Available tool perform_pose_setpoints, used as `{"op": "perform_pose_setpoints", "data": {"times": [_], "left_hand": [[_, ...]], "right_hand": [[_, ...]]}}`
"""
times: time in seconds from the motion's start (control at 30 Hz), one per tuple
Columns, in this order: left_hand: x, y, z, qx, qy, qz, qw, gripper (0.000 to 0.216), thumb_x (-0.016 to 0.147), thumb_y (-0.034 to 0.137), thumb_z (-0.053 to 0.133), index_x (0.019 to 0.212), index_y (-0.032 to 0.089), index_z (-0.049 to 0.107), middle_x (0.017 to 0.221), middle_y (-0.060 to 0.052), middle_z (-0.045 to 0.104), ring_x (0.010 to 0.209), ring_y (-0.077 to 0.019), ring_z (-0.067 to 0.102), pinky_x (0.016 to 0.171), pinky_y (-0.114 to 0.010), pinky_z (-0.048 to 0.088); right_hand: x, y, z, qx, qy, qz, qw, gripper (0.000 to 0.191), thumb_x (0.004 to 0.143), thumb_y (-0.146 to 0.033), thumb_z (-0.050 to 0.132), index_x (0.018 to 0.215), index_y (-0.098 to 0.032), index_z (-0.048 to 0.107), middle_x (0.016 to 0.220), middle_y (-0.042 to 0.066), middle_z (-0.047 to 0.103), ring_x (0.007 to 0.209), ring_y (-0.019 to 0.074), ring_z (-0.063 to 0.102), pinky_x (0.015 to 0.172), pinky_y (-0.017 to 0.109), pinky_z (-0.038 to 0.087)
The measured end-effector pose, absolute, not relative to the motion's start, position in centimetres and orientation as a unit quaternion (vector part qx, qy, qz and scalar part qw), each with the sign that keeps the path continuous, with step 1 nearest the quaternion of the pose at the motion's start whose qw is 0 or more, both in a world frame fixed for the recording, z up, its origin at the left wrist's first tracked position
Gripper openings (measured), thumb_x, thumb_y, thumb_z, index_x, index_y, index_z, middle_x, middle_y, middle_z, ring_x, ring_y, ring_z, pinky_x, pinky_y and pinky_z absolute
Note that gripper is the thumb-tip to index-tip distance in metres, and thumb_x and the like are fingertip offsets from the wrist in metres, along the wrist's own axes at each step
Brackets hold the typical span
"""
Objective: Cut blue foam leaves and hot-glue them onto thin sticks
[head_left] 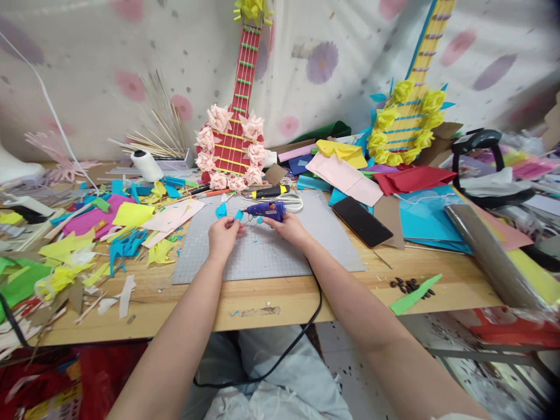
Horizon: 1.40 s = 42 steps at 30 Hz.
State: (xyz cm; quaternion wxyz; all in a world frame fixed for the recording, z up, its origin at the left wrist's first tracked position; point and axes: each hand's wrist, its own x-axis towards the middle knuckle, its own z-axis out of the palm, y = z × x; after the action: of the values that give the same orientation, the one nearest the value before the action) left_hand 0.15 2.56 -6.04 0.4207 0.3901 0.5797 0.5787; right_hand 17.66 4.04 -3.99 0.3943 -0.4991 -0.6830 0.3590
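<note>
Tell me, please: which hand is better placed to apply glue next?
Probably the right hand: it holds the dark-blue plastic glue gun, pointed towards the left hand. The left hand seems occupied, pinching a small bright-blue paper piece.

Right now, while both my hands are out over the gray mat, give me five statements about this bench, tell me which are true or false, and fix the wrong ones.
1. The right hand holds the blue glue gun. True.

2. The left hand holds a pink rose. False: the left hand pinches a small light-blue piece.

3. The red guitar stands to the left of the yellow guitar. True.

4. A phone lies among the scraps on the far left. False: the black phone lies to the right of both hands, face not lit.

5. A green strip lies beside some small dark pieces near the bench's front edge. True.
</note>
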Motion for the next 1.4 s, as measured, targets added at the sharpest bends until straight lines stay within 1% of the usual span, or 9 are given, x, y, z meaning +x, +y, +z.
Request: {"op": "perform_pose_setpoints", "data": {"times": [0.47, 0.7, 0.83, 0.93, 1.03, 1.1, 1.2, 1.3, 1.4], "left_hand": [[0.2, 2.6, -6.0, 0.379, 0.580, 0.586, 0.421, 0.007, 0.067, 0.020, 0.058, 0.071, 0.015, 0.059, 0.061, -0.003, 0.064, 0.052, -0.0156, 0.062, 0.050, -0.026, 0.050], [0.5, 1.9, -4.8, 0.405, 0.531, 0.567, 0.483, 0.017, 0.063, 0.024, 0.063, 0.074, 0.013, 0.058, 0.061, -0.004, 0.065, 0.050, -0.0149, 0.061, 0.048, -0.026, 0.049], [0.3, 1.9, -4.7, 0.376, 0.515, 0.588, 0.498, 0.024, 0.060, 0.027, 0.066, 0.077, 0.013, 0.056, 0.062, -0.003, 0.065, 0.050, -0.0146, 0.061, 0.048, -0.026, 0.050], [-0.2, 2.1, -4.6, 0.349, 0.511, 0.613, 0.490, 0.024, 0.061, 0.028, 0.064, 0.077, 0.012, 0.056, 0.062, -0.003, 0.064, 0.051, -0.0141, 0.061, 0.048, -0.025, 0.049], [-1.3, 2.4, -4.4, 0.340, 0.528, 0.625, 0.463, 0.021, 0.062, 0.026, 0.063, 0.076, 0.012, 0.056, 0.060, -0.003, 0.064, 0.050, -0.0135, 0.061, 0.046, -0.023, 0.048], [-2.3, 2.7, -4.4, 0.332, 0.541, 0.637, 0.437, 0.018, 0.064, 0.026, 0.060, 0.076, 0.013, 0.055, 0.060, -0.002, 0.064, 0.050, -0.0132, 0.060, 0.045, -0.022, 0.048], [-3.4, 3.0, -4.6, 0.336, 0.550, 0.650, 0.402, 0.015, 0.069, 0.028, 0.056, 0.072, 0.013, 0.056, 0.061, -0.002, 0.063, 0.051, -0.0127, 0.061, 0.045, -0.021, 0.047], [-3.9, 3.1, -4.8, 0.353, 0.557, 0.646, 0.385, 0.016, 0.072, 0.029, 0.054, 0.073, 0.014, 0.057, 0.065, -0.003, 0.064, 0.054, -0.0124, 0.061, 0.047, -0.021, 0.048], [-3.7, 3.1, -4.9, 0.355, 0.565, 0.637, 0.387, 0.016, 0.074, 0.027, 0.053, 0.078, 0.012, 0.059, 0.074, -0.007, 0.066, 0.057, -0.0141, 0.063, 0.052, -0.025, 0.050]], "right_hand": [[17.9, 3.8, -3.8, -0.488, -0.688, 0.373, 0.386, 0.039, 0.065, -0.054, 0.059, 0.075, -0.016, 0.062, 0.056, 0.000, 0.055, 0.058, 0.0130, 0.053, 0.058, 0.025, 0.043], [19.1, 4.6, -3.6, -0.558, -0.613, 0.371, 0.419, 0.041, 0.063, -0.055, 0.060, 0.070, -0.014, 0.061, 0.049, -0.001, 0.052, 0.048, 0.0107, 0.048, 0.050, 0.023, 0.040], [22.4, 5.6, -3.1, -0.625, -0.554, 0.306, 0.457, 0.047, 0.061, -0.059, 0.057, 0.071, -0.013, 0.062, 0.048, 0.000, 0.052, 0.045, 0.0115, 0.047, 0.047, 0.024, 0.039], [25.6, 6.8, -3.5, -0.701, -0.498, 0.211, 0.464, 0.053, 0.064, -0.061, 0.053, 0.077, -0.011, 0.064, 0.054, 0.005, 0.057, 0.053, 0.0169, 0.055, 0.052, 0.027, 0.042], [27.6, 8.0, -4.5, -0.761, -0.481, 0.146, 0.411, 0.053, 0.066, -0.059, 0.052, 0.084, -0.011, 0.065, 0.070, 0.012, 0.064, 0.071, 0.0237, 0.061, 0.063, 0.032, 0.045], [27.9, 8.4, -5.1, -0.781, -0.491, 0.126, 0.365, 0.052, 0.068, -0.057, 0.051, 0.089, -0.012, 0.064, 0.081, 0.015, 0.065, 0.081, 0.0265, 0.061, 0.069, 0.035, 0.044], [27.5, 8.6, -5.4, -0.775, -0.522, 0.128, 0.331, 0.049, 0.069, -0.055, 0.051, 0.094, -0.015, 0.062, 0.089, 0.013, 0.064, 0.087, 0.0267, 0.059, 0.074, 0.036, 0.043], [27.3, 8.2, -4.8, -0.757, -0.537, 0.086, 0.363, 0.051, 0.066, -0.052, 0.056, 0.101, -0.014, 0.057, 0.096, 0.013, 0.062, 0.092, 0.0256, 0.056, 0.079, 0.037, 0.041], [26.9, 7.2, -3.2, -0.721, -0.535, -0.058, 0.437, 0.057, 0.065, -0.048, 0.058, 0.108, -0.012, 0.049, 0.104, 0.014, 0.056, 0.100, 0.0268, 0.049, 0.086, 0.041, 0.036]]}}
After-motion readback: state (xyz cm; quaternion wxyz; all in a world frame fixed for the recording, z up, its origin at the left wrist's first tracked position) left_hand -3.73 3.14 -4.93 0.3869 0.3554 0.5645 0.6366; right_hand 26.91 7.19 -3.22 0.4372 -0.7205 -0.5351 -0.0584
